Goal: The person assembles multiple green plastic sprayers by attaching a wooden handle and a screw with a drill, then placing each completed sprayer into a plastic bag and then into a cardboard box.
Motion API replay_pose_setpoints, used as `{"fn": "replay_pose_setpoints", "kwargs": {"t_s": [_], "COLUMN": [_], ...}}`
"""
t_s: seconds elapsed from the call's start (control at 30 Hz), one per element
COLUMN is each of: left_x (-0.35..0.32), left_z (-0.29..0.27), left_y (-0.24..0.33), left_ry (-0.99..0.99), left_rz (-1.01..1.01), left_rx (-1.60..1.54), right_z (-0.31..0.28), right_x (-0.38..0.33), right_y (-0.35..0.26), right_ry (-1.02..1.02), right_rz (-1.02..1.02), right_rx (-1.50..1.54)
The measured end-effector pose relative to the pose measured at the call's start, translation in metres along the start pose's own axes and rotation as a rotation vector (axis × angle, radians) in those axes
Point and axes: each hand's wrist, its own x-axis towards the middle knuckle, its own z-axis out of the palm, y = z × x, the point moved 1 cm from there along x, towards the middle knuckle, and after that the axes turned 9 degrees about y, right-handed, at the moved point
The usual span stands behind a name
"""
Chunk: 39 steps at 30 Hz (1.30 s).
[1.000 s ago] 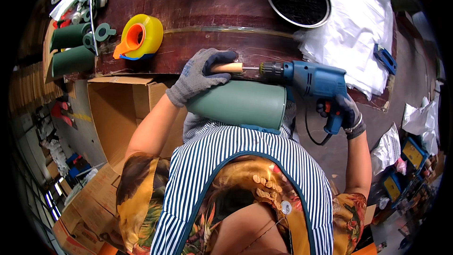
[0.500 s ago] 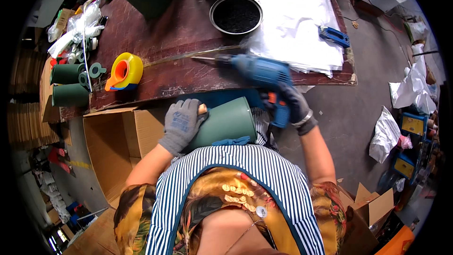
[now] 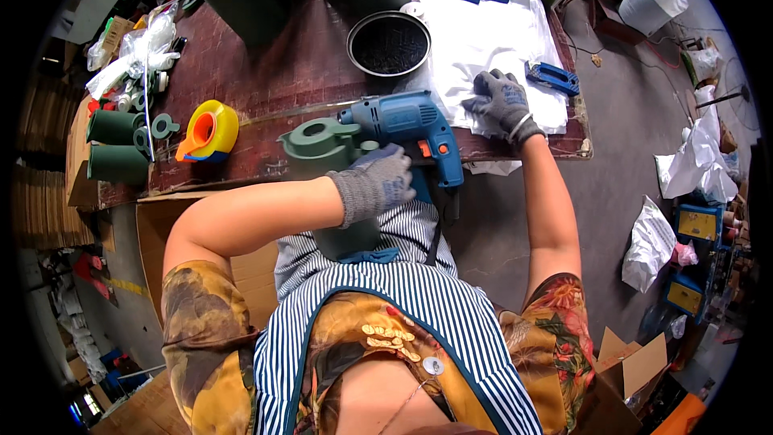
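My gloved left hand (image 3: 377, 187) is closed at the side of a dark green canister (image 3: 348, 240), which stands upright on my lap. Its ring-shaped top (image 3: 318, 135) faces up, and my left forearm hides much of its body. The exact spot those fingers grip is hidden. On a stack of white sheets (image 3: 459, 48) rests my gloved right hand (image 3: 501, 105), fingers spread and holding nothing. Between the hands, a blue power drill (image 3: 403, 119) lies at the table's near edge, its handle toward me.
A round tin of small black pieces (image 3: 390, 44) stands behind the drill. Blue clips (image 3: 551, 78) lie on the sheets. A yellow tape roll (image 3: 211, 130) is at left, near more green canisters (image 3: 117, 164). An open cardboard box (image 3: 258, 274) sits below the table edge.
My right hand has let go of the drill, now on the table, and moved onto the white sheets. The canister went from lying sideways to upright, with my left hand at its right side.
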Motion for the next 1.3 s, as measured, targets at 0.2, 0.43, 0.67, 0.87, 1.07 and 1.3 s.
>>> {"fn": "replay_pose_setpoints", "kwargs": {"t_s": [0.2,0.43,0.67,0.87,1.07,1.3], "left_x": [-0.028,0.072,0.024,-0.097,-0.143,-0.229], "left_z": [-0.073,-0.027,0.045,0.067,0.086,0.154], "left_y": [-0.112,-0.221,-0.247,-0.153,0.017,0.113], "left_ry": [0.904,0.938,1.139,1.073,1.266,0.468], "left_rz": [-0.267,-0.619,-0.855,-0.749,-1.015,-0.644], "left_rx": [-0.534,-0.992,-2.017,-1.697,-0.633,-1.028], "right_z": [-0.002,0.04,0.014,-0.035,0.005,0.053], "right_x": [0.056,0.101,0.031,-0.006,-0.075,-0.222], "right_y": [0.033,0.006,-0.048,-0.105,-0.157,-0.181], "right_ry": [0.334,0.219,0.043,-0.367,0.193,-0.311], "right_rz": [0.779,0.601,0.347,-0.022,-0.338,-0.215], "right_rx": [1.535,1.812,1.789,0.968,0.375,0.792]}}
